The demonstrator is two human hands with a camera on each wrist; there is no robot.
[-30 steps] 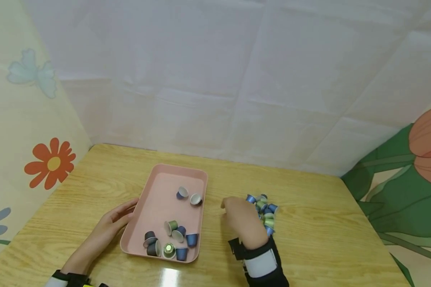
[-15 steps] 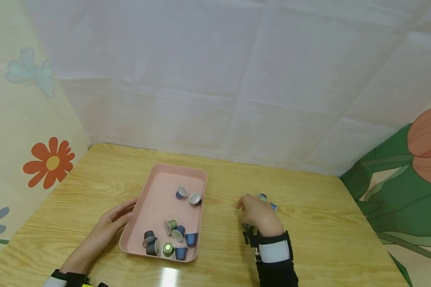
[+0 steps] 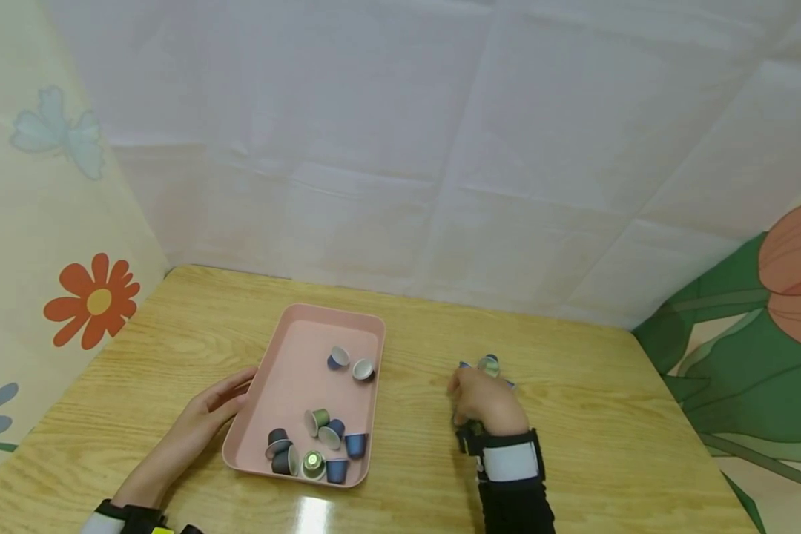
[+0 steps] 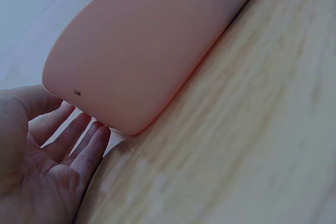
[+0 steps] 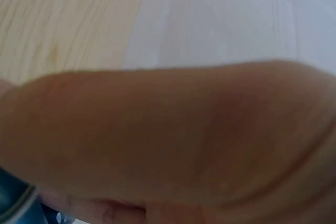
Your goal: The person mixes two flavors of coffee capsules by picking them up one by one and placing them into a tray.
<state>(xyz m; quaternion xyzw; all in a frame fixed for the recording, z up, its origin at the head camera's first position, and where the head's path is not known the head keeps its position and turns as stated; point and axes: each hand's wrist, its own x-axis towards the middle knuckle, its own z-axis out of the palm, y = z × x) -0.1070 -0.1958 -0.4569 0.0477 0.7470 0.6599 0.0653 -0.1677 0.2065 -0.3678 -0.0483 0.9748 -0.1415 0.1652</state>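
Your left hand rests relaxed fingers against the tray, probably steadying it. Right of the tray, your right hand covers loose capsules, its grip indiscernible; more capsules lie inside the tray.

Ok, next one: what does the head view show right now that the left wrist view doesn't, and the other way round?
Only the head view: coffee capsules in the pink tray, the right hand at a cluster of more capsules, and a red flower print.

Only the left wrist view: a small dark mark on the tray's outer wall, and the left hand's palm.

Both: the left hand at the tray's side, and the wood-grain table.
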